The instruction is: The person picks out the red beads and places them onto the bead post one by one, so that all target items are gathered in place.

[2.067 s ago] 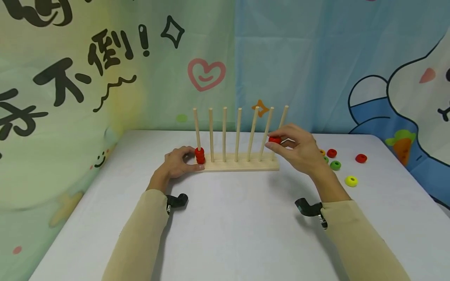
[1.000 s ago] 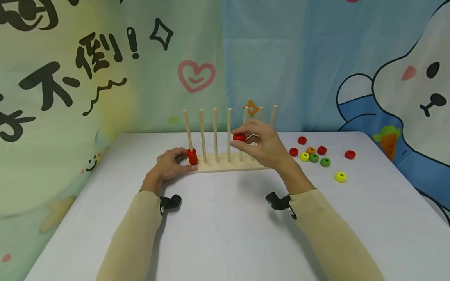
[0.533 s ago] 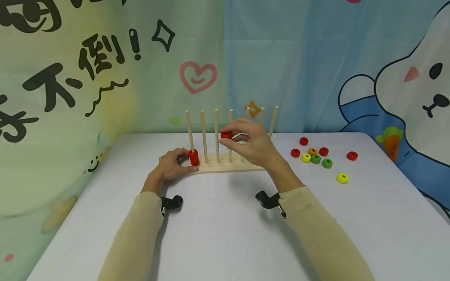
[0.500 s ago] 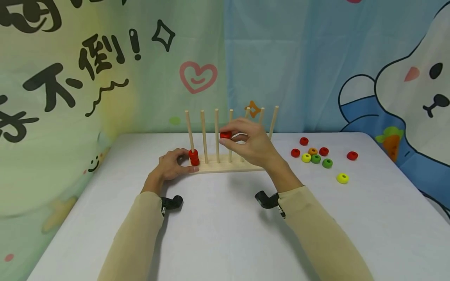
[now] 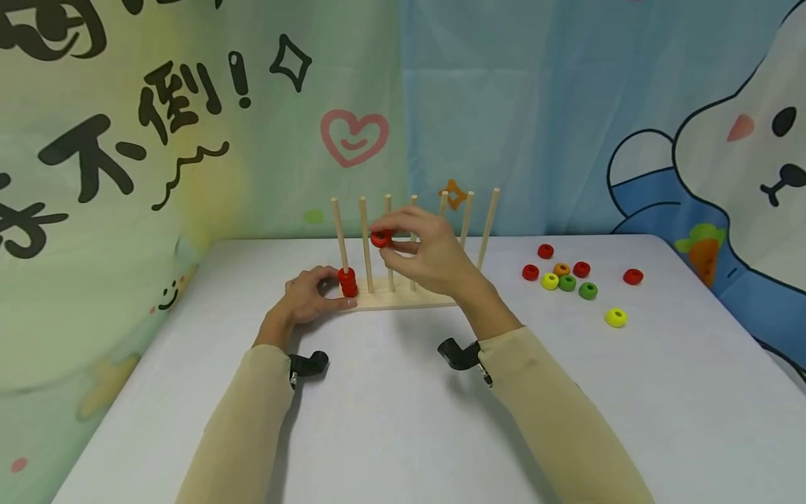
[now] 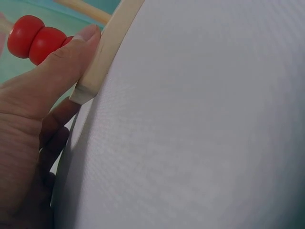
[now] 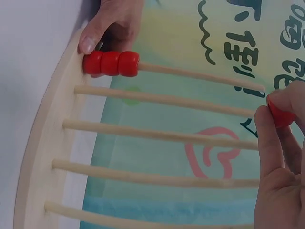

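Where the wooden base (image 5: 403, 302) ends on the left, the left hand (image 5: 308, 295) grips it, thumb on the front edge, beside three red beads (image 5: 348, 283) stacked on the leftmost peg (image 5: 338, 231). The right hand (image 5: 434, 255) reaches inward in front of the other pegs, forearm slanting up from the lower right, its thumb and fingers clamped on a raised red bead (image 5: 380, 239); I cannot tell whether that bead touches a peg. The backdrop (image 5: 504, 105) rises along the table's far edge. White tabletop (image 5: 390, 406) spreads between the sleeves, and loose beads (image 5: 567, 283) lie to the right, well apart from the base.
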`<act>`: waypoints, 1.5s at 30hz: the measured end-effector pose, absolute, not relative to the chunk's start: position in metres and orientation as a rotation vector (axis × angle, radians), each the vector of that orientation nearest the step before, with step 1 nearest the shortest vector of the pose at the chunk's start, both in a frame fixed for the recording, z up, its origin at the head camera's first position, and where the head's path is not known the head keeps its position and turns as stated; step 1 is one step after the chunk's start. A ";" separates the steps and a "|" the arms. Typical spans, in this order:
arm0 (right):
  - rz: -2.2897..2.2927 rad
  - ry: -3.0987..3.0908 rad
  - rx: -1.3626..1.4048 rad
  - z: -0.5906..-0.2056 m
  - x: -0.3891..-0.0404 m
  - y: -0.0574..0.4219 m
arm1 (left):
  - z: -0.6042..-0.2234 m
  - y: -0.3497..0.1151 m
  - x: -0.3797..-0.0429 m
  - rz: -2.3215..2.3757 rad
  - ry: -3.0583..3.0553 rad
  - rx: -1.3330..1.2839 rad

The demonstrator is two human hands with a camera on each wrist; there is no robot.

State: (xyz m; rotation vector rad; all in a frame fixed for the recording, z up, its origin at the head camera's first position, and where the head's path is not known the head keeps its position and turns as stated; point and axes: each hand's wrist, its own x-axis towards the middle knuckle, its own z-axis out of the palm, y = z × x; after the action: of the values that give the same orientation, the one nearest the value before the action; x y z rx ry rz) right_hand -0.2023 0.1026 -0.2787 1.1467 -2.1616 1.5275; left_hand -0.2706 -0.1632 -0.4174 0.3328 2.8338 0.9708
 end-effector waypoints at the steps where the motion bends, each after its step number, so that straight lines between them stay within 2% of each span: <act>1: 1.524 -2.165 1.144 -0.278 -0.202 0.101 | -0.417 -0.163 -0.271 0.970 2.834 0.331; 17: 1.606 -2.058 1.149 -0.277 -0.208 0.074 | -0.419 -0.165 -0.268 0.949 2.837 0.330; 24: 1.624 -1.990 1.141 -0.288 -0.235 0.064 | -0.417 -0.166 -0.269 0.966 2.833 0.316; 33: 1.637 -1.949 1.075 -0.270 -0.220 0.049 | -0.416 -0.164 -0.269 0.968 2.842 0.340; 45: 1.546 -2.066 0.924 -0.282 -0.245 0.035 | -0.417 -0.163 -0.271 0.991 2.826 0.316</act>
State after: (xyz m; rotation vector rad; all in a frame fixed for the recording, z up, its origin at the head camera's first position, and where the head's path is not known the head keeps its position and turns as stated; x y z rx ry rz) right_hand -0.2447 0.0352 -0.2823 0.9244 -2.0657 1.5460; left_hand -0.2710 -0.1635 -0.4175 0.3158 2.8255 0.9909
